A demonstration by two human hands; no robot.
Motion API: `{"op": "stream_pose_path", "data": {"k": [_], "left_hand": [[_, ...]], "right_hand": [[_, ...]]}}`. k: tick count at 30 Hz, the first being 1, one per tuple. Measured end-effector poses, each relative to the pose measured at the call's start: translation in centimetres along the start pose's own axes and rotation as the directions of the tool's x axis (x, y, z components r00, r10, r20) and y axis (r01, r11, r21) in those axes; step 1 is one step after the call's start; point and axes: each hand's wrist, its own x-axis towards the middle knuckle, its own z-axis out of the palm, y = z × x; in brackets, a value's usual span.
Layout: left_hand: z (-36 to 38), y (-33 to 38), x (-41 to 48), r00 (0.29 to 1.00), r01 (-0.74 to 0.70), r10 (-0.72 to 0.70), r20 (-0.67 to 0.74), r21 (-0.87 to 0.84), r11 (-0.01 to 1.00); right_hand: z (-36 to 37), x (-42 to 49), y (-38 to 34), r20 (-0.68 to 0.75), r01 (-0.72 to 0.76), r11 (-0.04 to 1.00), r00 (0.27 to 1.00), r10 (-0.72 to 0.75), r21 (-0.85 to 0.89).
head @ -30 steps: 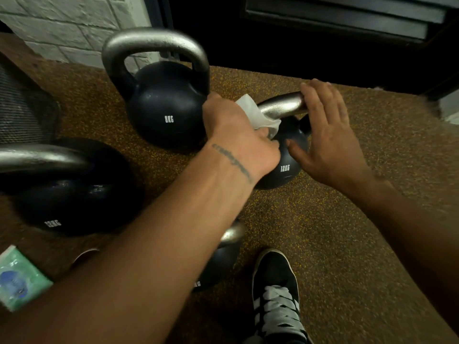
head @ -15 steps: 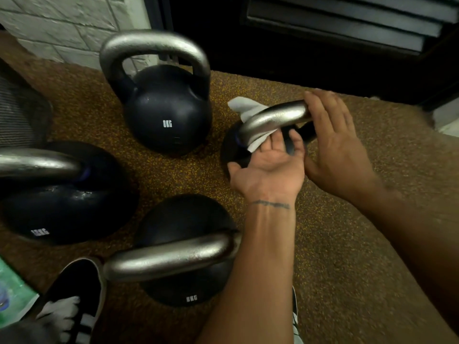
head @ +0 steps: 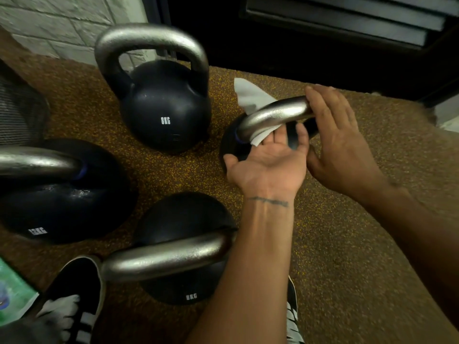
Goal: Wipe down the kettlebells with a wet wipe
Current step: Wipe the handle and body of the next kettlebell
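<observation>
Wiping under a kettlebell handle.

At two o'clock on the mat, the left hand [head: 268, 160], palm up, pinches the wet wipe [head: 250, 100] beneath the steel handle [head: 275, 115]; the right hand [head: 340, 140] rests flat and wide on its far end. Best to keep that end steadied and drag the wipe fully round the bar.

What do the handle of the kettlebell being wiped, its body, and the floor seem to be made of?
The handle looks like bare metal, likely steel: silver-grey with a faintly grainy sheen. The body seems to be dark-coated cast metal, matte black; little of it shows. The floor looks like rubber gym matting: brown with yellow flecks. The wipe appears to be thin white cloth-like material.
</observation>
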Motion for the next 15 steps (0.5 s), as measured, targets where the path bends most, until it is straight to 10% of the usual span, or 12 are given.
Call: {"op": "stream_pose_path", "data": {"k": [15], "left_hand": [[-0.3, -0.5, -1.1, 0.998, -0.037, 0.041, -0.057, 0.071, 0.997]], "right_hand": [[-0.3, -0.1, 0.3, 0.052, -0.015, 1.000, 0.999, 0.015, 0.008]]}}
